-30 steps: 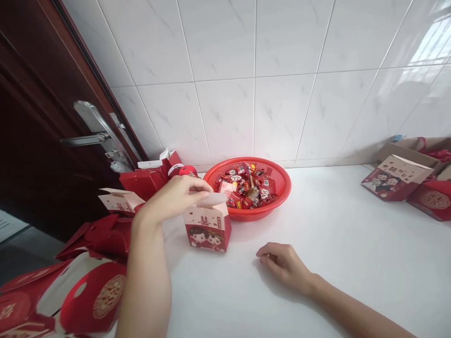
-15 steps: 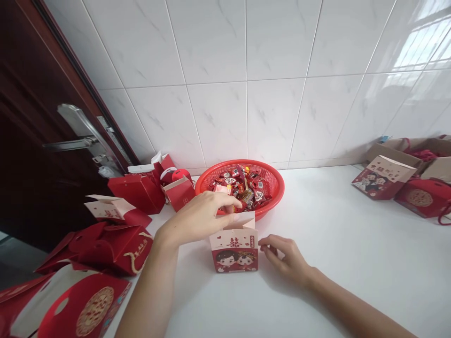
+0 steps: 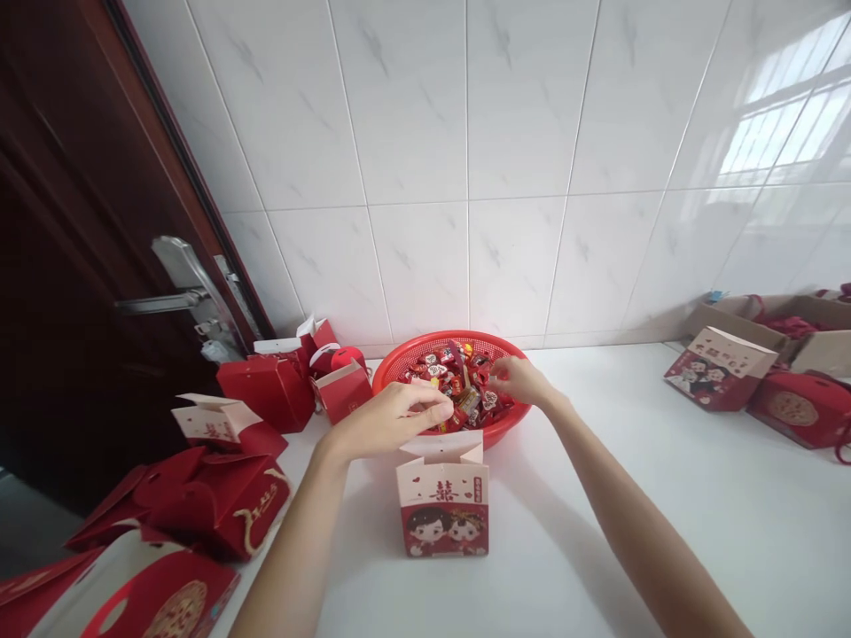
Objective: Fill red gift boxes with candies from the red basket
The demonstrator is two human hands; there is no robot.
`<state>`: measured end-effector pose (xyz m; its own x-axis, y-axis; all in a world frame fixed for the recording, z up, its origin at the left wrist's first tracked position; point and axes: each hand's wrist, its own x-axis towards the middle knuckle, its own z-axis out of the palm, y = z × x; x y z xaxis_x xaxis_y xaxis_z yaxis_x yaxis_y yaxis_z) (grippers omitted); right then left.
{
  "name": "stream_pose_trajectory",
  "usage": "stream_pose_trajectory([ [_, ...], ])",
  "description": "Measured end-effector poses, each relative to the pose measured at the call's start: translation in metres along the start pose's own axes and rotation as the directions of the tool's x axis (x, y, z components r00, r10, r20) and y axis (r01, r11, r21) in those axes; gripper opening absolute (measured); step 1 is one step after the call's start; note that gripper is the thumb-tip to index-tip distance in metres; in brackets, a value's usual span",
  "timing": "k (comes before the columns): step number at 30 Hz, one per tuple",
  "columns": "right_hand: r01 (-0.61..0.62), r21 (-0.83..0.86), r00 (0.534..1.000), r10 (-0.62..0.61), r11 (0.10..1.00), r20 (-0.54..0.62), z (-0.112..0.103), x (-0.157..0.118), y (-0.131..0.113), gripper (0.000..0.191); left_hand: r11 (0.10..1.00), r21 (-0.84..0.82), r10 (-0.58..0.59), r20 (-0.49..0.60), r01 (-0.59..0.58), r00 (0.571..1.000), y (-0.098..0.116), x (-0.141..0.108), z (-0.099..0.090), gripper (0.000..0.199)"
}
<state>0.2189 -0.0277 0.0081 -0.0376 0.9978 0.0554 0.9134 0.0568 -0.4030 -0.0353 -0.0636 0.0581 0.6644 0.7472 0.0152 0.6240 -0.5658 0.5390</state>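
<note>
A red plastic basket (image 3: 488, 434) full of wrapped candies (image 3: 465, 379) stands against the tiled wall. My left hand (image 3: 392, 416) hovers over its front left rim, thumb and fingers pinched close; what they hold, if anything, is hidden. On the basket's right side, my right hand (image 3: 522, 381) reaches in with its fingertips closed on a red candy wrapper among the others. In front of the basket, an upright red and cream paper gift box (image 3: 444, 509) with two cartoon figures has its top flaps raised. Neither hand touches that box.
Several red gift boxes (image 3: 266, 390) crowd the left side, beside a dark door (image 3: 80, 177). A large red box (image 3: 160, 589) lies at the near left. On the right, another cartoon box (image 3: 718, 368) leans by a red box (image 3: 798, 408) and a cardboard carton (image 3: 737, 312).
My right hand has left the gift box's right side and gone forward into the basket. My left hand stays near the basket's front left rim. The camera view has tilted up.
</note>
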Motion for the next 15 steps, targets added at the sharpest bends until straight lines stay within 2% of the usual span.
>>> stream_pose_trajectory([
  [2,-0.033,-0.061,0.997,0.037,0.998,0.070,0.007,0.010,-0.008,0.032,0.999,-0.035,-0.017,-0.052,0.015,0.999,-0.013,0.010,0.004,0.053],
  [4,-0.037,-0.119,0.988,0.054,0.992,0.146,0.016,0.015,-0.017,0.048,0.997,-0.067,-0.046,-0.072,0.041,0.996,-0.027,0.019,0.009,0.051],
  [7,-0.004,-0.180,0.973,0.046,0.984,0.228,0.026,0.016,-0.027,0.060,0.993,-0.044,-0.112,0.024,0.113,0.993,-0.045,0.032,0.015,0.044],
  [11,0.041,-0.206,0.951,0.025,0.978,0.308,0.031,0.015,-0.029,0.046,0.975,0.121,-0.206,0.179,0.186,0.962,-0.051,0.044,0.023,0.033],
  [15,0.106,-0.182,0.925,-0.029,0.978,0.380,0.033,0.017,-0.023,0.031,0.956,0.169,-0.281,0.282,0.241,0.917,-0.043,0.060,0.034,0.029],
])
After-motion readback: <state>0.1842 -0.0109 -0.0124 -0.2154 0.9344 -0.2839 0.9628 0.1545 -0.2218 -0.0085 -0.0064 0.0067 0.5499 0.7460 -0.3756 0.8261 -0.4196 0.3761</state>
